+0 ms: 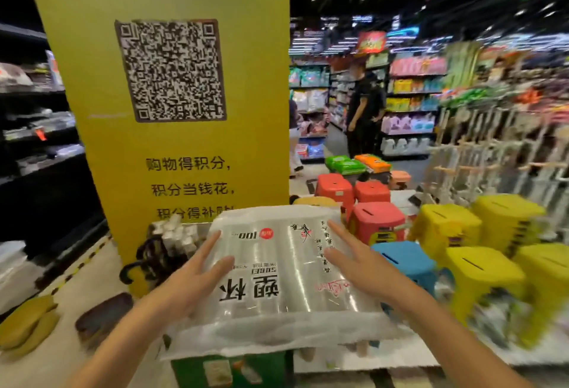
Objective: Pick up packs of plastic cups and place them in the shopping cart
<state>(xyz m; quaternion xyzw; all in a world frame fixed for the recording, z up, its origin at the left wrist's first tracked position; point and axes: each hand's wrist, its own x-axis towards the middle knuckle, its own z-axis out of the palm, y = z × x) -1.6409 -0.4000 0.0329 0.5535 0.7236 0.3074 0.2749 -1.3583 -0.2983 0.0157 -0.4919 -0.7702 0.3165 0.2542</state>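
A large clear plastic pack of disposable cups (pixel 277 267) with black printed characters lies flat in front of me, on top of a green box (pixel 228 370). My left hand (pixel 200 270) rests on the pack's left side with straight, spread fingers. My right hand (pixel 354 261) lies on its right side, fingers also straight and spread. Neither hand curls around the pack.
A yellow pillar (pixel 172 85) with a QR code stands just behind. Red (pixel 377 221), blue (pixel 406 260) and yellow (pixel 483 273) plastic stools crowd the right. Dark shelves (pixel 40 129) line the left; slippers (pixel 27 323) lie on the floor. A person in black (pixel 363 110) stands in the aisle.
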